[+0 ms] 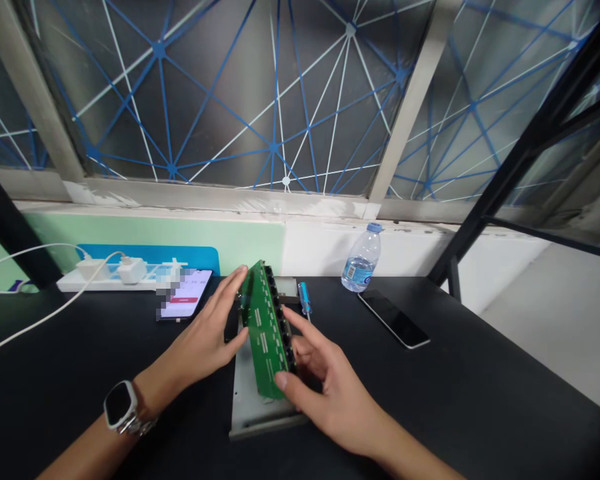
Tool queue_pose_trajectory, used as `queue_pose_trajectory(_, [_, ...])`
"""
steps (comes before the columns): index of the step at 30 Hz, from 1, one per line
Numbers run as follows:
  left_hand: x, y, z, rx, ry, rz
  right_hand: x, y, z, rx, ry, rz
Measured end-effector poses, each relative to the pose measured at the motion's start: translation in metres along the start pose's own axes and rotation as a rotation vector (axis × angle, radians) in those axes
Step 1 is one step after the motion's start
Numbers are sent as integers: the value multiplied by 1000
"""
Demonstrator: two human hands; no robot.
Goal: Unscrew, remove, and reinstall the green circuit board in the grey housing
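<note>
A green circuit board (264, 340) is tilted up on its long edge, with a row of black connectors along its right side. My right hand (325, 380) grips it, thumb on the lower front corner and fingers against the connectors. Along the board's left edge lies my left hand (210, 333), fingers stretched out and thumb apart, seeming to touch that edge; the exact contact is hard to see. Beneath the board is a grey metal tray (245, 417) with a raised front lip, partly hidden by the board and my right hand.
Behind the tray lies a blue-handled screwdriver (305, 297). A water bottle (363, 260) and a dark phone (394, 319) are to the right. A lit phone (187, 293) and a power strip (120, 273) with white cables sit left on the black table (430, 413).
</note>
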State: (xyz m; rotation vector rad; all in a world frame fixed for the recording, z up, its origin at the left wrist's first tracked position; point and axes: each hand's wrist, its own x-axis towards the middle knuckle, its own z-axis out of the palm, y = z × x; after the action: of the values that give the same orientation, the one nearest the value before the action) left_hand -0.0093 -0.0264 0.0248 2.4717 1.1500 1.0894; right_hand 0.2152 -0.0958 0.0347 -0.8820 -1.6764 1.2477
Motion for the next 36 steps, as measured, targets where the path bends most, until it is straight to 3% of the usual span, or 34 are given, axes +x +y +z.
queue_pose_trajectory(5, [3, 3, -5, 3, 76, 30, 7, -1, -10, 279, 27, 59])
queue_pose_trajectory(11, [5, 2, -12, 14, 164, 183, 10, -1, -14, 318, 122, 108])
queue_pose_trajectory(14, [5, 6, -14, -28, 186, 174, 9, -1, -16, 341, 122, 107])
queue_pose_trajectory(21, [6, 17, -5, -380, 189, -213, 6, -6, -20, 254, -30, -85])
queue_pose_trajectory(27, [6, 23, 14, -610, 154, -410, -1, 1, -5, 38, -117, -306])
queue_pose_trajectory(32, [8, 40, 30, -847, 244, -533, -4, 6, 12, -161, -196, -188])
queue_pose_trajectory(36, [7, 47, 40, -1061, 240, -694, -2, 10, 18, -200, -201, -128])
